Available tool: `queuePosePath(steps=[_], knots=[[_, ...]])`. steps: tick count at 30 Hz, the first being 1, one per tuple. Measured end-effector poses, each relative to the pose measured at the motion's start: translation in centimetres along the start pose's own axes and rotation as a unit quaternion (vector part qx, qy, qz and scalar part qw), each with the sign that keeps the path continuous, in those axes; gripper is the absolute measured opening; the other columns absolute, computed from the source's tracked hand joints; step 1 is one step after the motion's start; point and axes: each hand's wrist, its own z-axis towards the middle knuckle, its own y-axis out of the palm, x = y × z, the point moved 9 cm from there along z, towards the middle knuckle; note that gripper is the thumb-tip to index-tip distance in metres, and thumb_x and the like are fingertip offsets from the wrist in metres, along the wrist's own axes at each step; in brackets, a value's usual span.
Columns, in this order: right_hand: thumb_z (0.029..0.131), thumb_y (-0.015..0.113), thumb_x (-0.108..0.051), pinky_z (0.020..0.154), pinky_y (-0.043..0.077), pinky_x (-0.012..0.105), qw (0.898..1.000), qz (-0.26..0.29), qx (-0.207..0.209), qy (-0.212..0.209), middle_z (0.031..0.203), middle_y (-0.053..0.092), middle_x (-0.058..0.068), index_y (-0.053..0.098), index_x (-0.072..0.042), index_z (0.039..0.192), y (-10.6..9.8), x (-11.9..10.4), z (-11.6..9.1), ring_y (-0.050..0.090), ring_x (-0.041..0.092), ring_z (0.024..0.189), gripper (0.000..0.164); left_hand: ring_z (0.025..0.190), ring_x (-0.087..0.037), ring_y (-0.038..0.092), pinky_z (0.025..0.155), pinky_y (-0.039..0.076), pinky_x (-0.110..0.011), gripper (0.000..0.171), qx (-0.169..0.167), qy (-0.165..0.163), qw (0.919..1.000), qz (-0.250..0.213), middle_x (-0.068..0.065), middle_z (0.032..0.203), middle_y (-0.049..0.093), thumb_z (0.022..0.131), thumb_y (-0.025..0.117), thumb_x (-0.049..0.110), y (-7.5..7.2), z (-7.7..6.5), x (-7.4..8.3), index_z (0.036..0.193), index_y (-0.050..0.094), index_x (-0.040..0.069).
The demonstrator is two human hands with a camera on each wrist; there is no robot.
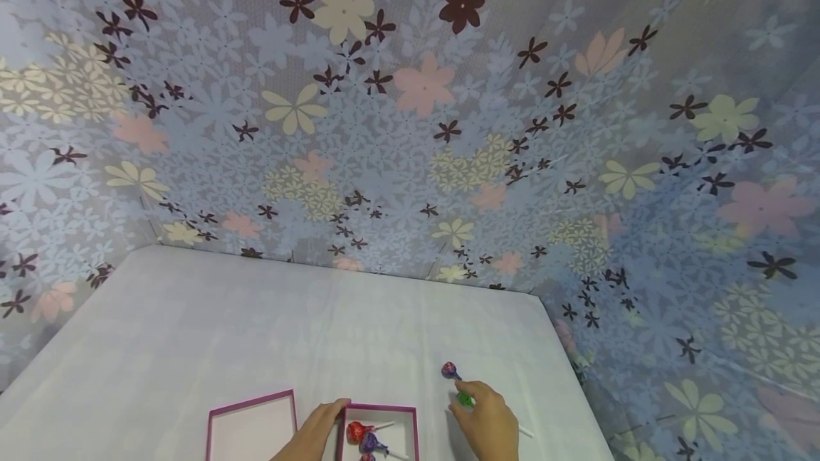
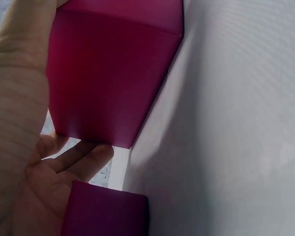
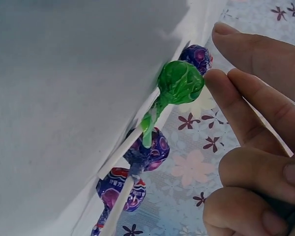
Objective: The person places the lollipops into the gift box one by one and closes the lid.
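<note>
My left hand [image 1: 314, 434] holds the left side of a magenta-edged box [image 1: 383, 407] with a white inside. In the left wrist view its fingertips [image 2: 96, 160] lie against the end of the box's magenta wall [image 2: 110, 78]. Inside the box are a red lollipop [image 1: 356, 432], a purple lollipop [image 1: 371, 442] and part of another wrapped one. My right hand [image 1: 488, 420] reaches over a green lollipop [image 3: 181, 83] on the table, thumb and fingers spread about its head without a visible grip. Just beyond that hand lies a purple lollipop [image 1: 449, 370].
To the left of the box is a second magenta-rimmed tray or lid [image 1: 251, 404]. More purple lollipops [image 3: 122, 191] lie near the right hand, and a white stick [image 1: 525, 431] shows beside it. Flowered cloth [image 1: 397, 126] hangs behind the white table [image 1: 288, 319].
</note>
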Motion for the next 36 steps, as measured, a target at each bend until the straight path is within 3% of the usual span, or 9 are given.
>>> queuePosePath(steps=[12,23,31,36], knots=[[0.068,0.092,-0.022,0.073,0.060,0.045,1.000,0.008,0.005,-0.009,0.107,0.076,0.003,0.079,-0.019,0.104,0.2,0.6,0.1,0.073,0.028,0.094,0.039,0.122,-0.040,0.050,0.102,0.051,-0.049,0.096,-0.038,-0.044,0.9980,-0.025,-0.020,0.134,0.049,0.083,0.079,0.048,0.6,0.1,-0.7,0.144,0.035,-0.010],[0.067,0.093,-0.018,0.073,0.059,0.046,0.999,0.019,0.031,0.017,0.107,0.076,0.002,0.079,-0.019,0.105,-0.2,1.3,0.0,0.073,0.027,0.092,0.041,0.120,-0.036,0.052,0.099,0.053,-0.046,0.094,-0.015,-0.021,0.9996,-0.011,-0.020,0.131,0.051,0.083,0.079,0.050,0.3,0.1,-0.4,0.143,0.037,-0.010],[0.067,0.092,-0.020,0.075,0.058,0.050,0.999,0.000,0.004,0.047,0.109,0.075,0.006,0.078,-0.015,0.107,0.1,2.0,0.2,0.072,0.031,0.095,0.042,0.122,-0.036,0.052,0.101,0.052,-0.046,0.095,-0.015,-0.033,0.9991,-0.023,-0.019,0.134,0.051,0.082,0.079,0.050,0.4,0.2,-0.3,0.145,0.037,-0.009],[0.068,0.092,-0.020,0.073,0.058,0.048,0.998,-0.006,0.007,0.062,0.105,0.075,0.008,0.078,-0.013,0.106,-0.1,2.3,0.1,0.073,0.030,0.090,0.041,0.120,-0.034,0.054,0.099,0.053,-0.043,0.093,0.008,-0.007,0.9999,0.000,-0.021,0.131,0.054,0.084,0.076,0.053,0.2,0.1,-0.1,0.142,0.040,-0.009]])
